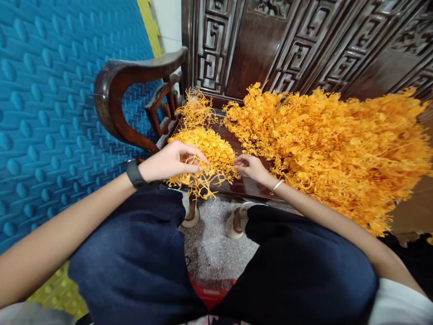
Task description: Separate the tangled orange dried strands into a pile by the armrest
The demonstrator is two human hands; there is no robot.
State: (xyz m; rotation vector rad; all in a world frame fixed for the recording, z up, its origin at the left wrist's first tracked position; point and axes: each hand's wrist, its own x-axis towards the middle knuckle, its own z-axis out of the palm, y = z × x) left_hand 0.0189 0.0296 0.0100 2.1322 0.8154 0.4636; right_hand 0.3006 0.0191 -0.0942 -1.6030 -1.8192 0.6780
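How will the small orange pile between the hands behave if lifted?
The small pile looks light: thin, airy branches. Its sprigs interlock, so it would probably lift as a tangled clump. Strands in the left hand droop past the bench edge, suggesting some bend.

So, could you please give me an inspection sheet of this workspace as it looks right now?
Surface: dark wooden seat, mostly covered.
Job's things: small pile of orange sprigs between the hands; loose sprig hanging over the seat's front edge.
Clutter: large orange heap on the right.
Grippers: left hand pinches the loose sprig; right hand touches the small pile, grip unclear.
Cables: nothing seen.
Surroundings: carved wooden back, curved armrest, blue padded mat, speckled floor.
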